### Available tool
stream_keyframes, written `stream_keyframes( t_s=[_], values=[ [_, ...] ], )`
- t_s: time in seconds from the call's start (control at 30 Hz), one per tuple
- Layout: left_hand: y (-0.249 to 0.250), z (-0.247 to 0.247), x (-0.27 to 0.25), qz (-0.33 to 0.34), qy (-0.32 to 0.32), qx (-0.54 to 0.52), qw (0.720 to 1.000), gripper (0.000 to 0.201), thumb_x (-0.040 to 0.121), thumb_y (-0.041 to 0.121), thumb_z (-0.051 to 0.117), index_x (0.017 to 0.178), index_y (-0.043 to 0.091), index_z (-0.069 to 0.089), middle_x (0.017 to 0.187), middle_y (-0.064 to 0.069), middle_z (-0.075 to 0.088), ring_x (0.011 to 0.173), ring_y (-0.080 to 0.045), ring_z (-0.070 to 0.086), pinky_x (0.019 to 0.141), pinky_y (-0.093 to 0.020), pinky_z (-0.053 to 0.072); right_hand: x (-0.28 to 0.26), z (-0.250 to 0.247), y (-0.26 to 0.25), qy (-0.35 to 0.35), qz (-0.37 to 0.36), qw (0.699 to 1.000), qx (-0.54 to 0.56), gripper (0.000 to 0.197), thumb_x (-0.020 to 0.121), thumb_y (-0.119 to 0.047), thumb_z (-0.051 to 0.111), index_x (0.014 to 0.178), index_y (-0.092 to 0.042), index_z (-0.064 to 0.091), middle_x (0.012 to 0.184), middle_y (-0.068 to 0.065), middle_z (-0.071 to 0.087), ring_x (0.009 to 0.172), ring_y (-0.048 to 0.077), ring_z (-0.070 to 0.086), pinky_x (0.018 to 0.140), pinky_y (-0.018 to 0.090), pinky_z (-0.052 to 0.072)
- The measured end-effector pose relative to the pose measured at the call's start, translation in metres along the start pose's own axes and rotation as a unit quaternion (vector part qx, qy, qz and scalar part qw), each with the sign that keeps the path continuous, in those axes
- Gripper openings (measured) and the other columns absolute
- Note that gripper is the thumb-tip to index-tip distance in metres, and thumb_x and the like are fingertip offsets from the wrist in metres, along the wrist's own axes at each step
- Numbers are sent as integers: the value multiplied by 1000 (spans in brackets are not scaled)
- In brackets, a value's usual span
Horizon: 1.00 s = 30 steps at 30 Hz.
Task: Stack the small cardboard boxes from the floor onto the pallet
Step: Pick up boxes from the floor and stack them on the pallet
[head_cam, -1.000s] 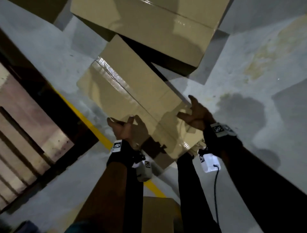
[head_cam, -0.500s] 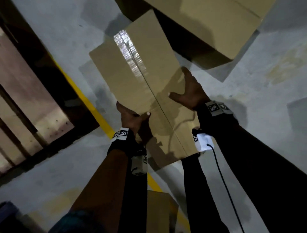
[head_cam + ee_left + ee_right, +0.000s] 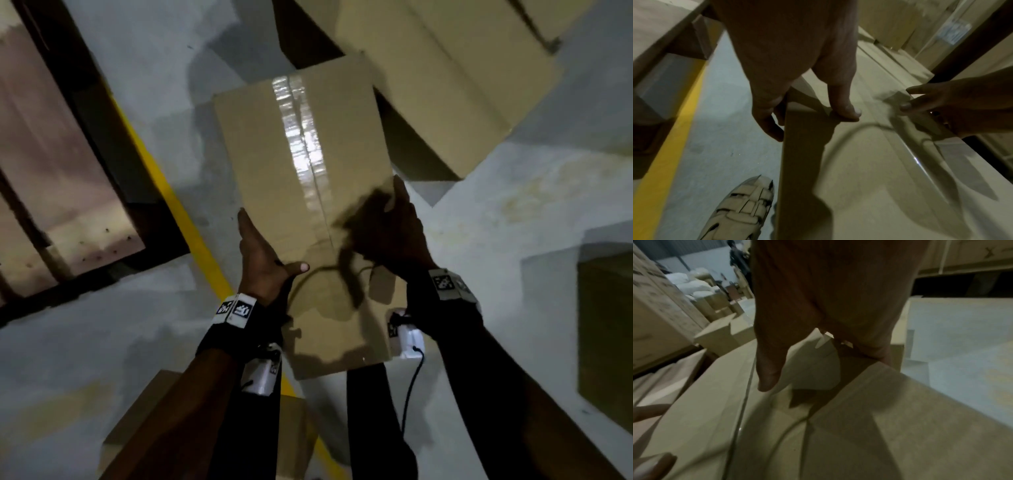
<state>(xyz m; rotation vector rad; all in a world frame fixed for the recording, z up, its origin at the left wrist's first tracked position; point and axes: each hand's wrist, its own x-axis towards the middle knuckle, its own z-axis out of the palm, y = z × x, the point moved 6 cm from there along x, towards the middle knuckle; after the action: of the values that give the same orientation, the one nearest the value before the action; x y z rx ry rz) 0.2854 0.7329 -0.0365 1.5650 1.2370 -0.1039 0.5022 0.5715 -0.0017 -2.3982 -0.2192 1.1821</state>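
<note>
- The left hand grips the left long edge of the cardboard box: thumb laid over the top face, fingers curled down the side wall, as the left wrist view shows.
- The right hand clasps the opposite long edge, thumb on top and fingers wrapped over the side.
- The box is held off the floor between both hands, long axis pointing away from the person, with a glossy tape strip running along its top seam.
- A larger cardboard box sits beyond and partly under its far end.
- A yellow floor line runs diagonally across the grey concrete floor to the left.
- Past that line lies the wooden pallet, well apart from the held box.
- Another box lies on the floor by the person's legs; a sandalled foot shows in the left wrist view.
</note>
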Motion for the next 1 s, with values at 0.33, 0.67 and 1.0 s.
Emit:
stream_keyframes(
  t_s=[0.33,0.67,1.0],
  values=[
    [142,-152,-87,21,47,-108,993,148,59,9,98,161,21,-7,162,17,-3,150,0,1,125,-27,11,-144,-98,-208,60,-254,965,-4,106,70,-52,81,156,-19,27,156,2,38,142,7,35,119,26,31],
    [255,-298,-200,139,133,-175,966,149,56,24,99,161,38,-6,170,14,-3,156,-6,4,127,-49,17,-308,-161,-345,89,-326,941,-4,119,69,-38,85,163,-28,12,164,-5,27,145,16,29,115,37,26],
    [301,-370,-355,154,324,-213,909,147,54,22,101,160,45,1,166,19,12,153,-10,18,122,-51,29,-436,-190,-411,25,-440,897,4,121,69,-37,90,159,-45,9,158,-10,29,131,8,27,105,40,33]
  ],
)
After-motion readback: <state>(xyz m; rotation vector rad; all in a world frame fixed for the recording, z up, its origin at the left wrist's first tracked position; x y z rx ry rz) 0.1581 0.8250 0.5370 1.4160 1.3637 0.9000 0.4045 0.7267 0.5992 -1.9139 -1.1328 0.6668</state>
